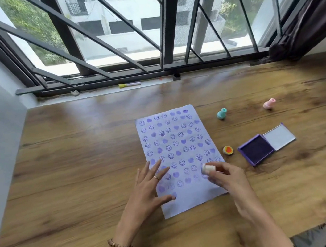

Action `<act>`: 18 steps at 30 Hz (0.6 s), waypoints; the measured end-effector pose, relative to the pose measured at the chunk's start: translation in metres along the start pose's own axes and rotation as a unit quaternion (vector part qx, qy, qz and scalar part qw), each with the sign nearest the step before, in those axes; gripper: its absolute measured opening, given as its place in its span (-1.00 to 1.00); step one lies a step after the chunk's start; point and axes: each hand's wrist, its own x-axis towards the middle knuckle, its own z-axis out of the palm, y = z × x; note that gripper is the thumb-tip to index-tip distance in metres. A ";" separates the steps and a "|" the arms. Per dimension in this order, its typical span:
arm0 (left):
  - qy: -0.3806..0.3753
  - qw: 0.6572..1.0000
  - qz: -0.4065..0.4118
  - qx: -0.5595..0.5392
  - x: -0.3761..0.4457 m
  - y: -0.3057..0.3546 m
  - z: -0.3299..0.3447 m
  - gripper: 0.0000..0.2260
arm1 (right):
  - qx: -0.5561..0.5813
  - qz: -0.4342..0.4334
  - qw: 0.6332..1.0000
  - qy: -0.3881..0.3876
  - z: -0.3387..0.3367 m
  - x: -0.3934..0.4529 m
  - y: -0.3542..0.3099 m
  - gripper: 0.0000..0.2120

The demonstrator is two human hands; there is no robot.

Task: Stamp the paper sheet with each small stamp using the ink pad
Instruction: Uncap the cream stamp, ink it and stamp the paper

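A pale lilac paper sheet [179, 141] lies on the wooden table, covered with several purple smiley and heart prints. My left hand [146, 188] rests flat, fingers spread, on the sheet's lower left part. My right hand [227, 177] holds a small white stamp [207, 168] on its side, just above the sheet's lower right area. The open purple ink pad [256, 149] sits right of the sheet, its lid [279, 136] folded back. Between the pad and the sheet lies a stamp with a red heart face [228, 150]. A teal stamp [222, 114] and a pink stamp [269, 103] stand farther back.
The wooden table [82, 161] meets a grey wall on the left and a barred window at the back. A yellow-capped marker [128, 84] and a small dark cap [176, 75] lie on the sill. A dark curtain [307, 19] hangs at the right.
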 end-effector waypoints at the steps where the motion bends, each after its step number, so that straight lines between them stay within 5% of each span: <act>1: 0.009 1.000 0.009 -0.006 0.006 0.008 0.001 -0.33 | 0.036 0.013 0.999 0.008 -0.012 0.003 -0.003 -0.88; 7: 0.029 0.996 0.068 -0.054 0.070 0.083 0.026 -0.55 | 0.089 0.023 0.995 0.026 -0.075 0.019 -0.019 -0.90; 15: 0.016 0.990 0.103 0.094 0.139 0.142 0.073 -0.66 | 0.097 0.002 0.995 0.008 -0.125 0.040 -0.026 -0.89; 18: 0.050 0.994 0.077 0.063 0.143 0.144 0.080 -0.84 | 0.080 -0.022 0.997 0.011 -0.135 0.046 -0.021 -0.91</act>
